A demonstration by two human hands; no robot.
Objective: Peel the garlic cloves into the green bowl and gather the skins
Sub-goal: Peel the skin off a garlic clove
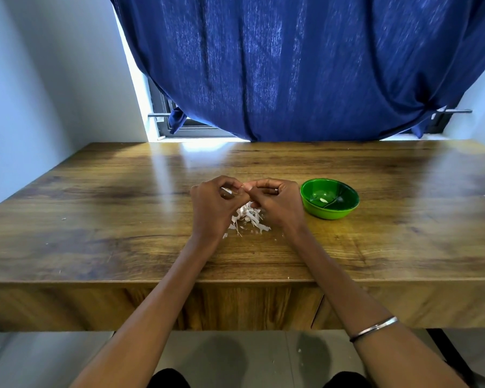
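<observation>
A garlic clove (pixel 226 191) sits between the curled fingers of the left hand (pixel 217 200), a pale piece showing in the gap under the thumb. The right hand (pixel 275 198) meets it from the right, its thumb and forefinger pinched against the left fingertips at a small bit of what looks like skin; how much of the clove each hand holds cannot be told. Both hands hover just above the wooden table (pixel 123 219), near its middle.

Directly below and between the wrists lies a loose heap of white garlic skins (pixel 249 218), with a few stray flakes scattered on its near side. Just to the right of the right hand stands the green bowl (pixel 329 199), upright, with one peeled clove (pixel 324 200) resting on its bottom.

The right hand wears a ring (pixel 275 190), and a thin metal bangle (pixel 374 329) circles the right forearm near the bottom of the view. At the far edge of the table hangs a dark blue curtain (pixel 291 65), with a strip of window frame (pixel 163 119) showing at its left.
</observation>
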